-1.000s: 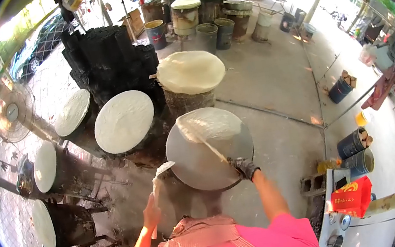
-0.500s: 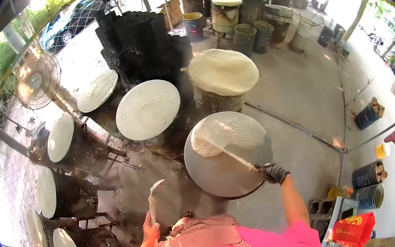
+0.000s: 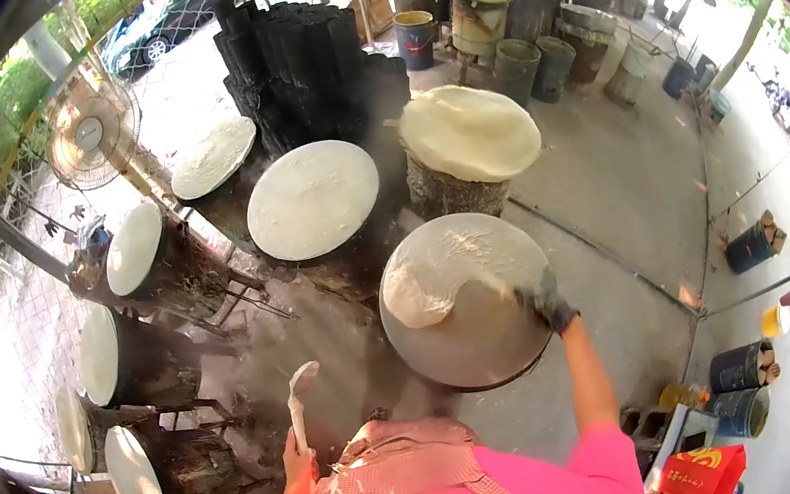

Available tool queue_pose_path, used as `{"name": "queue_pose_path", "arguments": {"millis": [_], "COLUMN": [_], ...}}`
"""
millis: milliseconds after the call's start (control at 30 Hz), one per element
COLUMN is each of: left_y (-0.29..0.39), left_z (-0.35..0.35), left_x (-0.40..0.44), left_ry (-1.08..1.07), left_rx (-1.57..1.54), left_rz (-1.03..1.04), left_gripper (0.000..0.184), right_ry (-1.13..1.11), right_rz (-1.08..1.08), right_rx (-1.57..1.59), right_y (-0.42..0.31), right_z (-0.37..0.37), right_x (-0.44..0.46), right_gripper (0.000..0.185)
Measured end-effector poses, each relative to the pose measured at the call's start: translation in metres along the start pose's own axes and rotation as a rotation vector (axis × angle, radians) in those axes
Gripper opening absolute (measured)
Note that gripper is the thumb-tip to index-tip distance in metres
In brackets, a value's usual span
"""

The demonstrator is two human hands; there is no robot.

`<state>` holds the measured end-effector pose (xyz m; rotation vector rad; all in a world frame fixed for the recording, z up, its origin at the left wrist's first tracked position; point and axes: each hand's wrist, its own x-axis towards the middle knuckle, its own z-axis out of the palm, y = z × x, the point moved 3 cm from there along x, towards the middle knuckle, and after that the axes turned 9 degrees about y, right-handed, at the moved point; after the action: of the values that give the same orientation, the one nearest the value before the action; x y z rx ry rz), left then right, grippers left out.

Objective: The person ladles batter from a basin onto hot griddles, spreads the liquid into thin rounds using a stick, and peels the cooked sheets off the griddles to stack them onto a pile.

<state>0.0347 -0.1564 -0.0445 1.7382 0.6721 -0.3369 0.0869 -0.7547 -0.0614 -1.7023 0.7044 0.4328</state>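
In front of me is a round grey griddle (image 3: pixel 471 358) with pale batter (image 3: pixel 421 289) spread over its far and left part. The near right part of its surface is bare. My right hand (image 3: pixel 553 310), in a dark glove, is closed at the griddle's right edge round a thin wooden stick, which motion smears. Low on the left, my left hand (image 3: pixel 299 468) grips the handle of a batter-coated ladle (image 3: pixel 298 407), held upright beside the griddle. Just behind stands another drum stove bearing a large pale flatbread (image 3: pixel 470 133) with a raised edge.
More batter-covered griddles (image 3: pixel 313 201) on drum stoves curve round my left. Stacked black cylinders (image 3: pixel 294 69) rise behind them, near a fan (image 3: pixel 94 135). Buckets (image 3: pixel 518 68) and drums stand at the back, with people beyond. A red bag (image 3: pixel 702 477) lies at lower right.
My right hand has moved slightly up along the griddle's right edge, and the batter's edge has shifted. The stick is now blurred. My left hand still holds the ladle; the view has shifted slightly.
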Motion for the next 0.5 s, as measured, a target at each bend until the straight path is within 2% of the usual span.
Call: {"name": "queue_pose_path", "arguments": {"millis": [67, 133, 200, 300, 400, 467, 500], "left_y": [0.011, 0.002, 0.001, -0.012, -0.011, -0.004, -0.003], "left_z": [0.003, -0.001, -0.002, -0.008, -0.010, -0.010, -0.012], "left_x": [-0.014, -0.016, -0.015, -0.012, -0.017, -0.022, -0.026], "left_ry": [-0.005, 0.029, 0.007, 0.041, 0.065, 0.049, 0.045], "left_rx": [-0.032, 0.008, 0.022, 0.041, 0.042, 0.060, -0.005], "left_rz": [-0.066, -0.063, -0.074, -0.086, -0.107, -0.125, -0.134], "left_gripper": [0.065, 0.063, 0.060, 0.057, 0.054, 0.054, 0.054], "right_ry": [0.203, 0.100, 0.009, -0.082, -0.048, 0.109, 0.142], "right_rz": [-0.027, -0.024, -0.060, -0.046, 0.070, 0.057, 0.050], "right_rx": [0.207, -0.116, -0.284, -0.324, -0.103, 0.190, 0.228], "right_y": [-0.045, -0.063, -0.033, 0.034, 0.036, -0.011, -0.038], "right_z": [-0.001, 0.005, 0.000, -0.014, -0.024, -0.007, 0.001], "right_x": [0.010, -0.028, -0.034, -0.050, -0.045, -0.024, -0.020], "right_gripper": [0.035, 0.030, 0.028, 0.025, 0.022, 0.020, 0.020]}}
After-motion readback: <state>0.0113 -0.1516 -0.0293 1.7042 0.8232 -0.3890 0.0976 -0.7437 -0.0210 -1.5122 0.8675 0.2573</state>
